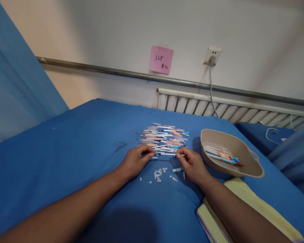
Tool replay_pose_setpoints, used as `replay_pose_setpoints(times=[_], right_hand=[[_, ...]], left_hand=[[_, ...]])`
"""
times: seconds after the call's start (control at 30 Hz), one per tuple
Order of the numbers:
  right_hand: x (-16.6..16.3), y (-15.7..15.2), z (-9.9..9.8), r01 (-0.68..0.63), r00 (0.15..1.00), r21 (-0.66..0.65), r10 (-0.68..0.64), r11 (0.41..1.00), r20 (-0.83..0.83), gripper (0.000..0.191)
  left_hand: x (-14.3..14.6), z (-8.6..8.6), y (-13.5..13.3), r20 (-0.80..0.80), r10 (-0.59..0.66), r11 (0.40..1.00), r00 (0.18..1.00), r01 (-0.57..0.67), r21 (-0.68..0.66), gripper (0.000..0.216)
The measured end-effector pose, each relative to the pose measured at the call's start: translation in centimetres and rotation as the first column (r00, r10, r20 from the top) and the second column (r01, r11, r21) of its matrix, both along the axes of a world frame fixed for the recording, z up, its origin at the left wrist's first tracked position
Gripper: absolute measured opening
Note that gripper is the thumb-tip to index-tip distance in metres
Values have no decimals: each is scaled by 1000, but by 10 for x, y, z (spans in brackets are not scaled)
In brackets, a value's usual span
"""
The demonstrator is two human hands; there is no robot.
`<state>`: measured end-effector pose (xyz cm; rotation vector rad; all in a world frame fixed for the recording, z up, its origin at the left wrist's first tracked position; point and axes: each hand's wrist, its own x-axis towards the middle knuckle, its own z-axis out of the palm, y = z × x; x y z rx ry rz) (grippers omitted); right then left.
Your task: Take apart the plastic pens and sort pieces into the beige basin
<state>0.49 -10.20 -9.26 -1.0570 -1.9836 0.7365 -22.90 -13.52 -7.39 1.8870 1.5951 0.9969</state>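
A thin white stick (167,154), which looks like a pen refill, lies level between my two hands. My left hand (139,158) is closed in a pinch at its left end, with a light blue pen part (154,158) just below the fingertips. My right hand (192,163) pinches the stick's right end. Beyond the fingers is a stack of pens and pen parts (149,140), with several white sticks (162,136) lying across it. A light blue pen barrel (177,169) rests beside my right hand, partly hidden by it. White scraps (157,174) are scattered nearer me.
On the right stands a beige basket (253,165) with several pens (221,155) in it. A folded yellow towel (239,192) lies under my right forearm. Blue cloth (66,162) covers the table. Behind are a radiator (190,103), a metal rail (116,72) and a plugged-in cable (211,84).
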Motion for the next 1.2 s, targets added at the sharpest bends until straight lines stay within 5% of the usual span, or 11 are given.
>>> replay_pose_setpoints(times=[0.4,0.73,1.07,1.2], right_hand=[[-2,-1,4,-161,985,62,156,985,75,12],[-4,-15,14,-395,877,96,345,914,334,37],[-8,-24,16,-396,851,124,313,910,421,44],[-8,-25,14,-382,872,146,304,913,383,44]], left_hand=[[6,3,-5,13,-102,994,995,102,-36,17],[16,2,-8,332,-57,963,942,140,-230,20],[18,6,-11,421,-65,959,905,173,-225,23],[19,6,-13,429,-143,940,892,257,-223,40]])
